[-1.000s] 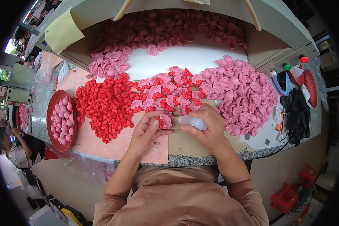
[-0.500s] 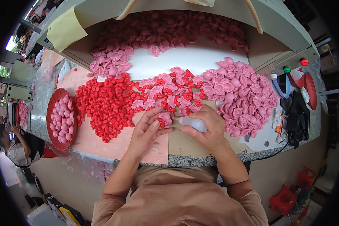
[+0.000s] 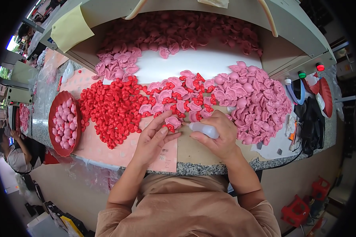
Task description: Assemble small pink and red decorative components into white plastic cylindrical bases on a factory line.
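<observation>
Between the fingers of my left hand is a small pink cupped plastic piece with a red part on its near side. My right hand is wrapped round a translucent squeeze bottle. The bottle's thin tip points left and ends close to the pink piece; I cannot tell whether they touch. Just beyond my hands lie several pink pieces with red parts, spread over the table.
A heap of small red parts lies left, beside a red dish of pink round pieces. Pink cupped pieces are piled right. Ahead stands a grey machine with more pink pieces inside. The granite table edge is near me.
The pink piece has turned in my left fingers, so its red part now faces me rather than left. The bottle has stayed close to it, tip still leftward.
</observation>
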A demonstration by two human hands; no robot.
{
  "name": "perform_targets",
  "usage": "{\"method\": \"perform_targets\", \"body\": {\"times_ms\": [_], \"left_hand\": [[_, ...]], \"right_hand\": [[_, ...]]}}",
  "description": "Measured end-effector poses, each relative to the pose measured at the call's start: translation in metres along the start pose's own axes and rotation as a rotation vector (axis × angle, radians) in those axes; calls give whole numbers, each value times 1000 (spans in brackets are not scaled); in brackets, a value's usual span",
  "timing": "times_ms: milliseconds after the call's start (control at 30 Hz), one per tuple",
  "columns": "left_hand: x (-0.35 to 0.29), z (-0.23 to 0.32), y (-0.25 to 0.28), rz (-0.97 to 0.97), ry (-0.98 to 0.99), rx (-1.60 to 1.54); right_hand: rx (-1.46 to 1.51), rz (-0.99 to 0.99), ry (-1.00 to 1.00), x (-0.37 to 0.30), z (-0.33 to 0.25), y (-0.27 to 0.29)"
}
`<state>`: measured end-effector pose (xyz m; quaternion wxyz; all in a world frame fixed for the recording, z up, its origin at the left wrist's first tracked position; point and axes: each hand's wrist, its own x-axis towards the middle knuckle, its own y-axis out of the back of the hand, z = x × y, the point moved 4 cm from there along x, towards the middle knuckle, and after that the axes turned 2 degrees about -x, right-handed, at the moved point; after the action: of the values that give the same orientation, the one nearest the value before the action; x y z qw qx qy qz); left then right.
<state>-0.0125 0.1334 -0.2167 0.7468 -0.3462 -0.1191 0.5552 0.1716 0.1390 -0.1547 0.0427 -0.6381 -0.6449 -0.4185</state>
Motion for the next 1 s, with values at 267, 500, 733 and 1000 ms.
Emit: {"method": "perform_targets", "body": {"times_ms": [267,500,733,1000], "left_hand": [[0,1,1,-17,-13,-25],[-1,0,2,-36,-20,51],[-1,0,2,-49,-26,82],[-1,-1,4,-59,-25,87]], "right_hand": [[33,30,-5,0,2,0],[47,72,16,-5,5,0],[50,78,25,-5,5,0],[36,76,29,-5,6,-1]]}}
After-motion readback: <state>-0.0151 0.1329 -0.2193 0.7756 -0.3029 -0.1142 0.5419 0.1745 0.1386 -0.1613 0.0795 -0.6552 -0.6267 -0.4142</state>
